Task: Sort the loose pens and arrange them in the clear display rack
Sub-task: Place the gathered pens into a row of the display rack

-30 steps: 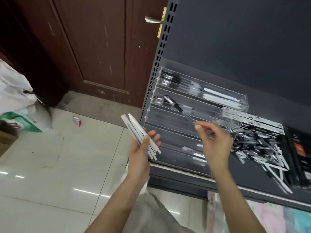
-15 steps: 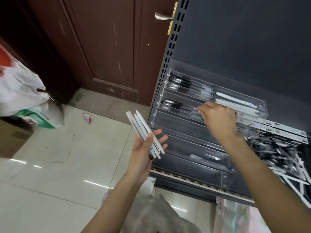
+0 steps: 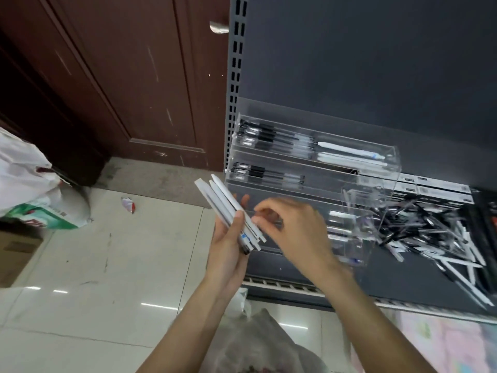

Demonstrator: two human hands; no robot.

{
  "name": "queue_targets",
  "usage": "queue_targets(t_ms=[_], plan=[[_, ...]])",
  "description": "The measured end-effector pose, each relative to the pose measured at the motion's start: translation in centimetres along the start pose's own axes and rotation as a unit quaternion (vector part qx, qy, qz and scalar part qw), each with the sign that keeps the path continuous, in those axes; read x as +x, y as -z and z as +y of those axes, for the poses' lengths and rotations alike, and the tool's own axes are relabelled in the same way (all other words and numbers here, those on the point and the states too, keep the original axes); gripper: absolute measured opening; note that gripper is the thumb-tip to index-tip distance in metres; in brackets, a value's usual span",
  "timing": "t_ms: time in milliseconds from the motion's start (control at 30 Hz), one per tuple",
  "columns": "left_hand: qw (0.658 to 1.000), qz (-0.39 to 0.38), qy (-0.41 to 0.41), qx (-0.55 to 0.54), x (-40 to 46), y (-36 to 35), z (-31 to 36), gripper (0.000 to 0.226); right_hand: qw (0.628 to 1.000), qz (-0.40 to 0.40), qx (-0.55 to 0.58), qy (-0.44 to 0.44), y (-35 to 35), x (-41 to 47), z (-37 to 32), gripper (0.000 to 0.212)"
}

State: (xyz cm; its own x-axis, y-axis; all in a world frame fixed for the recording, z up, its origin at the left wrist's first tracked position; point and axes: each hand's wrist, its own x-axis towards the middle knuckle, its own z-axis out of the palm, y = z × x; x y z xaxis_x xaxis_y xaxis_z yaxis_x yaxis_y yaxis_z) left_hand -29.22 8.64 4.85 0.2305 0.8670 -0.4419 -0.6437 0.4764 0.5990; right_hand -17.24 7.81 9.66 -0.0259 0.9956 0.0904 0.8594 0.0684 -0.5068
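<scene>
The left hand (image 3: 228, 246) holds a bundle of white pens (image 3: 228, 211), thumb clamped across them, just in front of the clear display rack (image 3: 309, 184) on the dark shelf (image 3: 403, 278). The right hand (image 3: 293, 224) reaches to the bundle's lower end, fingers curled toward one pen; it is blurred, so I cannot tell whether its grip has closed on anything yet. The rack's upper two tiers carry black pens (image 3: 263, 133) and white ones, and a pile of loose pens (image 3: 430, 230) lies on the shelf to the right of the rack. The risk I see is in drawing one pen out: if the left thumb eases, the neighbours may slide free and drop to the tiled floor (image 3: 94, 265). A pen could also end up in a tier of the wrong colour.
</scene>
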Motion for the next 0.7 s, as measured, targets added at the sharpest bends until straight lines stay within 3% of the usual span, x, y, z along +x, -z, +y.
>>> queue_targets(t_ms=[67, 167, 267, 433, 500, 700], plan=[[1.000, -0.007, 0.014, 0.019, 0.1, -0.4, -0.6, 0.048, 0.999, -0.015, 0.019, -0.045, -1.1, -1.2, 0.3, 0.014], [0.999, -0.027, 0.034, 0.028, 0.2, -1.3, -1.7, 0.049, 0.991, 0.028, 0.100, -0.083, -0.9, -2.0, 1.8, 0.013], [0.999, -0.036, 0.034, 0.008, 0.5, -2.4, -2.4, 0.037, 0.985, 0.086, 0.122, -0.088, 1.4, -2.4, 3.9, 0.013], [1.000, -0.026, 0.012, 0.004, 1.3, -3.4, -2.7, 0.026, 0.965, 0.246, -0.079, -0.038, 10.0, -0.1, 10.8, 0.011], [1.000, -0.013, 0.019, -0.002, 1.5, -4.0, -2.8, 0.026, 0.964, 0.226, -0.135, -0.043, 12.0, 1.8, 13.4, 0.011], [0.999, -0.023, 0.029, -0.022, 1.5, -5.9, -3.0, 0.024, 0.970, 0.055, -0.230, -0.050, 12.0, 5.7, 16.4, 0.016]])
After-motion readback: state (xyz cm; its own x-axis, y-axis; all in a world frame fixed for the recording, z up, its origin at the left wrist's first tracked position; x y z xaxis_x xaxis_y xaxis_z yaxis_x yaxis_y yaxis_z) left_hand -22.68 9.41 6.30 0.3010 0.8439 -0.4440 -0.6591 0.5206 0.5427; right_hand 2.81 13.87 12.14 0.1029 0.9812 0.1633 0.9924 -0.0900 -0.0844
